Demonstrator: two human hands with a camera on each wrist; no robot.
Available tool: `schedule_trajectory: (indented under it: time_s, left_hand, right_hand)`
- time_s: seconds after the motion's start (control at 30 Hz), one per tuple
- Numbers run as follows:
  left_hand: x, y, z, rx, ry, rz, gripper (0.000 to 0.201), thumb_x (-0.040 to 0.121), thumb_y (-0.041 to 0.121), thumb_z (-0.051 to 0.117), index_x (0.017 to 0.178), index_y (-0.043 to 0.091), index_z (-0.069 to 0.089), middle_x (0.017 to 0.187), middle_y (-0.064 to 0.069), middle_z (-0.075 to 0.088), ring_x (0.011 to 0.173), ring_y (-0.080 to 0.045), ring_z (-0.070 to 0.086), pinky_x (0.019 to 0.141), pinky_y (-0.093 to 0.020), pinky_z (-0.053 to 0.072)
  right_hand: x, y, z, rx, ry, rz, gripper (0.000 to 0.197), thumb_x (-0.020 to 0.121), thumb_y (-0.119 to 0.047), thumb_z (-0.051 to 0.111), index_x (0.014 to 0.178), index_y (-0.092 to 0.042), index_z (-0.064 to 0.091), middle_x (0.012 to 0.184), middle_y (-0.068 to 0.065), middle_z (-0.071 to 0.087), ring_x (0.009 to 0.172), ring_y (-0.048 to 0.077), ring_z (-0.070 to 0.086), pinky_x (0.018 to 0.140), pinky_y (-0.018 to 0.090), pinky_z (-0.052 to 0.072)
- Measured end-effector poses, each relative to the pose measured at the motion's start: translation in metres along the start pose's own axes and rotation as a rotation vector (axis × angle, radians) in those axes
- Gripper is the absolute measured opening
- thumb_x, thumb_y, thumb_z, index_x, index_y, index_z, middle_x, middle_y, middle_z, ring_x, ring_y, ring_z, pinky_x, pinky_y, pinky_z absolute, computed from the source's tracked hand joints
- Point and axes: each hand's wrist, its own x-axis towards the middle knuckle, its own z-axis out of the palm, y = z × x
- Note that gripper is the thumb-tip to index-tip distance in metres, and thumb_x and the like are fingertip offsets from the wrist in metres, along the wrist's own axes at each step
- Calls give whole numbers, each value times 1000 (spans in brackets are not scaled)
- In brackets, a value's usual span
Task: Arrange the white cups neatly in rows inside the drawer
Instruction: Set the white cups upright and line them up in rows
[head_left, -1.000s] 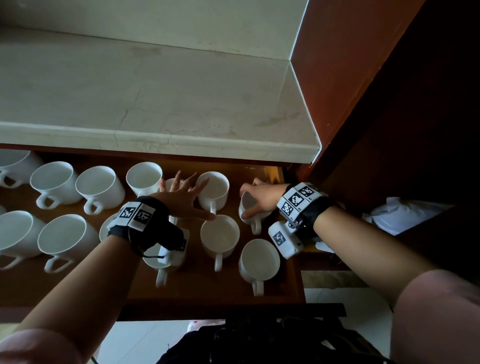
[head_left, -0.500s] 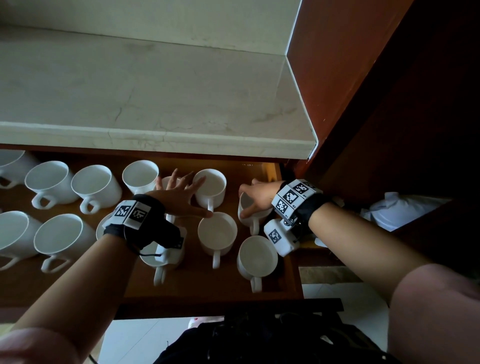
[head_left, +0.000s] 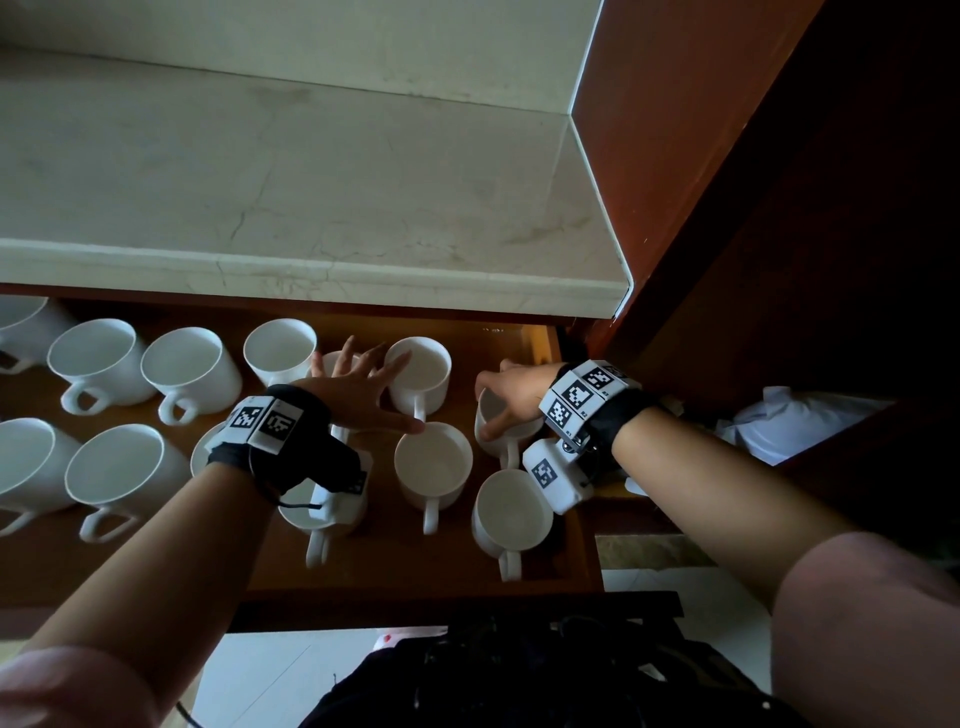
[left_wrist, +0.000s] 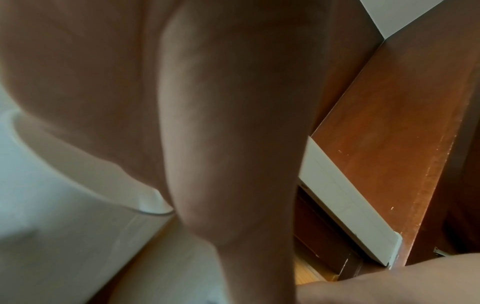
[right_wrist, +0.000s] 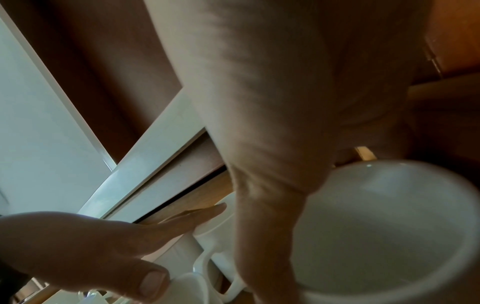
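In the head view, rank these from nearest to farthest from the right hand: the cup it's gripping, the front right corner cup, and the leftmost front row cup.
From the right hand:
1. The gripped cup, back right of the drawer, under its fingers.
2. The front right corner cup, just in front of the gripped one.
3. The leftmost front row cup, far across at the left edge.

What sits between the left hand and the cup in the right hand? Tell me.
One upright white cup in the back row stands between the spread left hand and the gripped cup under the right hand; the head view shows it.
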Motion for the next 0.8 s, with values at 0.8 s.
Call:
schedule_trajectory:
  time_s: [0.8]
  left_hand:
    - [-4, 3, -2, 1, 7, -8, 109, 68, 86, 37, 146, 38, -21, 158, 2, -19, 142, -34, -23, 108, -67, -9]
  right_hand:
    - [1, 0, 4, 62, 35, -31, 65, 78, -55, 67, 128, -23, 40, 122, 3, 39, 105, 26, 49, 78, 37, 47]
